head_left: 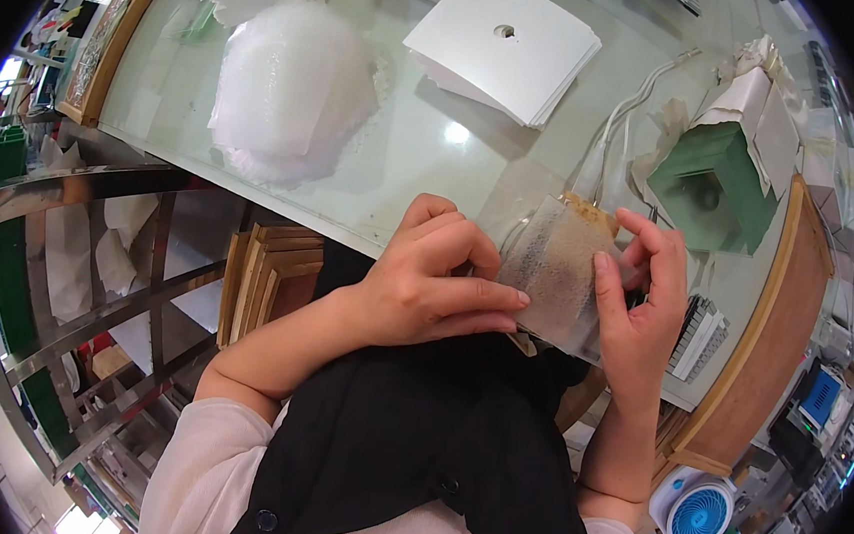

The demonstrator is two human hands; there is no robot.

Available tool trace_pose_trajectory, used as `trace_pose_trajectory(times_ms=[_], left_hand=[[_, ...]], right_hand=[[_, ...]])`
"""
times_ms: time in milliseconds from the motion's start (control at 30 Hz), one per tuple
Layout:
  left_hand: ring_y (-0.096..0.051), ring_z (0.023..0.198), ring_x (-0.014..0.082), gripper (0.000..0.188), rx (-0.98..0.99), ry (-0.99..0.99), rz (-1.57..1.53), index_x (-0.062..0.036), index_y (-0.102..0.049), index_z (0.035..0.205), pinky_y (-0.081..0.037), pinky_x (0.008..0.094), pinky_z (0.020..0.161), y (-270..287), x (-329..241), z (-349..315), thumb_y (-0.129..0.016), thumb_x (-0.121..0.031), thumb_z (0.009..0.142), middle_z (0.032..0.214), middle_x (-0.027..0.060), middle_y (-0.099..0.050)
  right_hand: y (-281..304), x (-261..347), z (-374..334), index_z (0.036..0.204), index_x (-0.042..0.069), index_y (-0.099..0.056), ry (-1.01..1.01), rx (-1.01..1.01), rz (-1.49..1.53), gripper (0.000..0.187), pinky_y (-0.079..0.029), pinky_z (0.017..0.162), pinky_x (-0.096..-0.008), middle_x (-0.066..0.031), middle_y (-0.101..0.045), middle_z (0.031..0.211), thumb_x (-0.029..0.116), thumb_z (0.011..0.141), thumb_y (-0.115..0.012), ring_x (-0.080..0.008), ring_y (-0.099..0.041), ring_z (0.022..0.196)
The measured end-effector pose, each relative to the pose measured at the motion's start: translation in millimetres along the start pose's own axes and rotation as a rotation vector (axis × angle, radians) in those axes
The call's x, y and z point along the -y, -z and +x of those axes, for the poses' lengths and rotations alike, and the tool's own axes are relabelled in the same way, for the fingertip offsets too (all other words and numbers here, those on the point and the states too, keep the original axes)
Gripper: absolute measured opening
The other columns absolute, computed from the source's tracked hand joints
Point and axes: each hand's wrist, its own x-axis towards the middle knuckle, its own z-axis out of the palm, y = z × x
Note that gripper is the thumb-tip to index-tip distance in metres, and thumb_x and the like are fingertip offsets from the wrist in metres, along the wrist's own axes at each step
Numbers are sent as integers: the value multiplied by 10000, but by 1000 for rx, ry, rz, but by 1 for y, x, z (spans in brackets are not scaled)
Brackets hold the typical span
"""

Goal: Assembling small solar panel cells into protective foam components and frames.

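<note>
A translucent, cloudy plastic sheet or pouch (547,271) lies between my hands at the table's near edge, with a brownish, rough-looking surface (588,218) showing at its top. My left hand (436,276) pinches its left side, fingers bent and fingertips on the plastic. On its right side, my right hand (648,303) has the thumb on the plastic and the fingers curled around the edge. What lies under the sheet is partly hidden. A white cable (614,121) runs down behind it.
A heap of translucent sheets (290,91) sits at the left of the glass-topped table (434,172). White card stacks (495,36) stand at the back. A green block with torn paper (719,185) is at right, near a wooden edge (772,344). A metal rack (82,195) stands left.
</note>
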Motion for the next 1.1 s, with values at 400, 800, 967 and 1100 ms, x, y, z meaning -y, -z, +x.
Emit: trace_pose_trajectory(times_ms=[400, 800, 967, 1100], left_hand=[[-594, 707, 192, 254, 30, 342, -294, -40, -648, 978, -488, 269, 612, 8, -13, -9, -740, -1, 745, 917, 102, -592], [-622, 757, 199, 281, 49, 288, -266, -23, -652, 950, -497, 279, 645, 4, -5, -12, -747, 47, 694, 876, 92, -638], [-621, 756, 200, 275, 49, 285, -296, -22, -652, 946, -493, 282, 662, 3, -5, -9, -741, 50, 696, 864, 95, -641], [-613, 751, 195, 235, 89, 346, -376, -14, -651, 947, -488, 282, 673, 6, -8, -6, -711, 50, 729, 852, 98, -638]], right_hand=[[20, -8, -27, 1016, 65, -639, 424, -29, -284, 273, -415, 810, -338, -91, -576, 1057, 211, 794, -701, -247, -541, 937], [5, -18, -46, 944, 124, -647, 517, -11, -377, 279, -389, 833, -383, -54, -593, 1080, 321, 764, -730, -256, -556, 991], [6, -22, -47, 933, 137, -644, 532, -27, -349, 279, -393, 836, -387, -56, -595, 1086, 343, 765, -729, -265, -550, 1007], [19, -16, -49, 931, 125, -643, 499, -2, -369, 324, -397, 860, -395, -63, -597, 1093, 393, 768, -723, -282, -547, 1025]])
